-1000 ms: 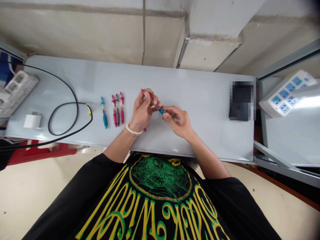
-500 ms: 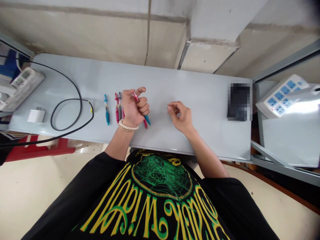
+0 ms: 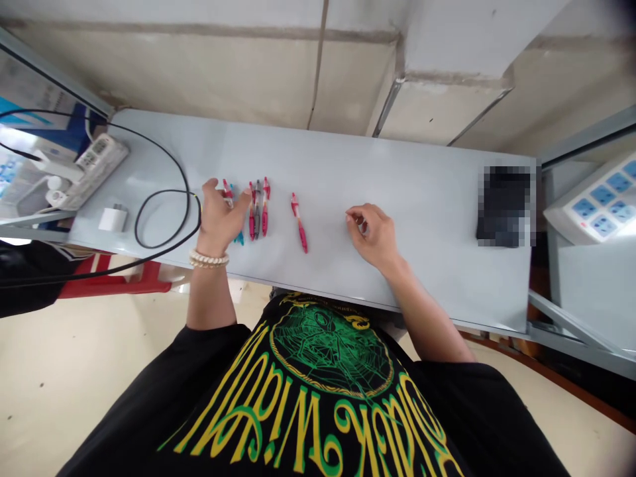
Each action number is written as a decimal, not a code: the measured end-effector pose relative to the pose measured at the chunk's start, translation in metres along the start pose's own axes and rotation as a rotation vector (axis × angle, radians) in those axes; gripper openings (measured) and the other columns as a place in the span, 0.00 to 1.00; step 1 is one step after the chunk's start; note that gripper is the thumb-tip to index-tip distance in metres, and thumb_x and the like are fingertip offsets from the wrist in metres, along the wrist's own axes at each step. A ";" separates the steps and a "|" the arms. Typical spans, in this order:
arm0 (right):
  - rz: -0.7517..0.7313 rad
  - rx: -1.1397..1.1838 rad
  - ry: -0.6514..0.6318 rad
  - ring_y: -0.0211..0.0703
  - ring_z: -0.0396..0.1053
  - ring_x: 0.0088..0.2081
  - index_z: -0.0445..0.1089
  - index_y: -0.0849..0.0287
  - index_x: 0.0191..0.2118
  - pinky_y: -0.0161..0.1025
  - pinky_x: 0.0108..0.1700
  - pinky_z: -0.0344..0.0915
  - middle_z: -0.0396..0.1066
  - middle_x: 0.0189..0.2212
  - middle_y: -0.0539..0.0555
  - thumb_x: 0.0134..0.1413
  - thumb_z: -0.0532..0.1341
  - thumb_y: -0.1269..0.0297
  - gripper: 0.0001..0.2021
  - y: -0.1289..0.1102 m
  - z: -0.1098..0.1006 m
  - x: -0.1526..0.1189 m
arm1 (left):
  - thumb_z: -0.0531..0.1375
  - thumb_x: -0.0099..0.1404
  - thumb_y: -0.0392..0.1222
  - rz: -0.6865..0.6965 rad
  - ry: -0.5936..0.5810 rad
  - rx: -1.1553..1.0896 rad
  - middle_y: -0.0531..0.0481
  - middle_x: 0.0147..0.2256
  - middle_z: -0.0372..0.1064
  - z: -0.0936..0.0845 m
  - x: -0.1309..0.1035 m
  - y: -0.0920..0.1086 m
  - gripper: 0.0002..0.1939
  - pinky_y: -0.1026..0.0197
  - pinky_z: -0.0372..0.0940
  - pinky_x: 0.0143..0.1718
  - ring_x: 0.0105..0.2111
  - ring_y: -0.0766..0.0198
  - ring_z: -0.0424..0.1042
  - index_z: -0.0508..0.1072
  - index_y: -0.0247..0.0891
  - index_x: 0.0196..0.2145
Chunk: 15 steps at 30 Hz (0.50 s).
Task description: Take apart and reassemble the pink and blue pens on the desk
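While scanning from the left end of the desk (image 3: pixel 422 172), meet a white power strip (image 3: pixel 102 159), a charger block (image 3: pixel 112 219) and a looped black cable (image 3: pixel 188 192). Next, find the left hand (image 3: pixel 219 217) over a red-clipped pen (image 3: pixel 227 190), close beside a blue pen (image 3: pixel 240 238), both partly covered, long axes running away from the body. See thumb and forefinger spread to either side of the clip; cannot tell about any hold by the hidden fingers. Just beside the thumb, see a close row of three: a pink pen (image 3: pixel 251 222), a grey pen (image 3: pixel 257 212) and a second pink pen (image 3: pixel 265 215). Further right, about midway between both hands, find a lone pink pen (image 3: pixel 299 222), slanted slightly, clip end away from the body, touched by neither hand. Then come to the right hand (image 3: pixel 371 235), loosely curled, far from the red-clipped pen and so much the farther of the two; cannot tell about anything small inside the curl. Compared with half a second ago, note the left hand shifted from the row's right side to its left, the lone pink pen uncovered, and the right hand nearly unchanged in pose.
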State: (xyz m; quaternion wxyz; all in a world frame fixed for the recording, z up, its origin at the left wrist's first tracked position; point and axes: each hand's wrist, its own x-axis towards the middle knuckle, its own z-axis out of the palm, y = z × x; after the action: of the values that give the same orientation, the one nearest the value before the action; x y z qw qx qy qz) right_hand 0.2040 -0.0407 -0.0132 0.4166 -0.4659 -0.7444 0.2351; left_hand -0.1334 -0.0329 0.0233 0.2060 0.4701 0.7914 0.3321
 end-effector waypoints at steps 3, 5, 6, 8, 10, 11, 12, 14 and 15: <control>-0.011 -0.010 -0.011 0.44 0.73 0.36 0.74 0.56 0.42 0.43 0.39 0.70 0.78 0.35 0.56 0.69 0.57 0.64 0.08 0.000 0.000 0.000 | 0.71 0.62 0.49 0.031 0.053 0.107 0.27 0.63 0.63 -0.003 -0.002 0.000 0.41 0.40 0.67 0.64 0.59 0.41 0.73 0.62 0.31 0.66; 0.009 0.022 -0.016 0.43 0.73 0.35 0.74 0.56 0.42 0.42 0.37 0.69 0.78 0.35 0.55 0.69 0.58 0.63 0.08 -0.001 0.002 -0.001 | 0.71 0.61 0.49 0.021 0.065 0.150 0.24 0.65 0.61 -0.005 -0.007 0.000 0.42 0.38 0.62 0.69 0.66 0.37 0.67 0.62 0.29 0.67; 0.018 0.047 -0.022 0.43 0.72 0.35 0.74 0.56 0.43 0.41 0.35 0.68 0.78 0.35 0.55 0.69 0.59 0.62 0.07 -0.003 0.004 -0.001 | 0.72 0.61 0.49 0.000 0.064 0.172 0.23 0.65 0.60 -0.007 -0.010 -0.001 0.44 0.37 0.59 0.70 0.68 0.35 0.64 0.62 0.29 0.67; 0.012 0.098 -0.061 0.43 0.72 0.35 0.75 0.57 0.47 0.40 0.35 0.68 0.77 0.36 0.54 0.69 0.62 0.60 0.08 -0.007 0.010 -0.004 | 0.73 0.58 0.52 -0.040 0.042 0.218 0.22 0.65 0.61 -0.008 -0.018 -0.003 0.48 0.33 0.54 0.72 0.70 0.31 0.60 0.60 0.28 0.68; -0.044 0.113 -0.149 0.45 0.72 0.38 0.74 0.58 0.54 0.42 0.41 0.70 0.77 0.37 0.55 0.69 0.63 0.58 0.13 -0.014 0.018 -0.006 | 0.75 0.57 0.53 -0.040 0.013 0.259 0.20 0.64 0.62 -0.007 -0.025 -0.006 0.52 0.31 0.51 0.73 0.70 0.28 0.58 0.58 0.24 0.69; -0.079 0.090 -0.213 0.46 0.73 0.41 0.74 0.58 0.57 0.44 0.45 0.71 0.77 0.39 0.56 0.70 0.63 0.57 0.16 -0.018 0.022 -0.007 | 0.75 0.57 0.53 -0.026 -0.002 0.262 0.19 0.63 0.62 -0.006 -0.029 -0.007 0.54 0.31 0.51 0.73 0.70 0.28 0.58 0.56 0.23 0.69; -0.116 0.044 -0.287 0.48 0.72 0.43 0.73 0.57 0.60 0.46 0.49 0.71 0.76 0.41 0.57 0.71 0.62 0.55 0.18 -0.023 0.026 -0.008 | 0.75 0.58 0.53 -0.011 -0.017 0.245 0.19 0.63 0.62 -0.005 -0.031 -0.008 0.54 0.32 0.52 0.72 0.70 0.29 0.59 0.55 0.23 0.70; -0.145 -0.116 -0.419 0.52 0.71 0.45 0.73 0.54 0.62 0.50 0.51 0.70 0.74 0.45 0.60 0.71 0.62 0.49 0.22 -0.033 0.034 -0.009 | 0.73 0.61 0.54 0.011 -0.050 0.163 0.21 0.63 0.63 -0.002 -0.035 -0.010 0.53 0.34 0.59 0.69 0.66 0.34 0.66 0.53 0.25 0.71; -0.150 -0.191 -0.470 0.53 0.71 0.45 0.74 0.53 0.62 0.50 0.50 0.70 0.73 0.46 0.61 0.71 0.61 0.48 0.22 -0.038 0.038 -0.008 | 0.72 0.62 0.54 0.014 -0.067 0.107 0.23 0.63 0.64 -0.001 -0.036 -0.010 0.51 0.35 0.63 0.66 0.63 0.37 0.69 0.53 0.27 0.71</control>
State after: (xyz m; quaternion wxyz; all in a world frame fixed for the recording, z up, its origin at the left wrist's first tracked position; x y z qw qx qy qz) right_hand 0.1554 -0.0638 -0.0093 0.2024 -0.3792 -0.8720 0.2341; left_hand -0.1238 -0.0684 0.0173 0.2046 0.4969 0.7973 0.2747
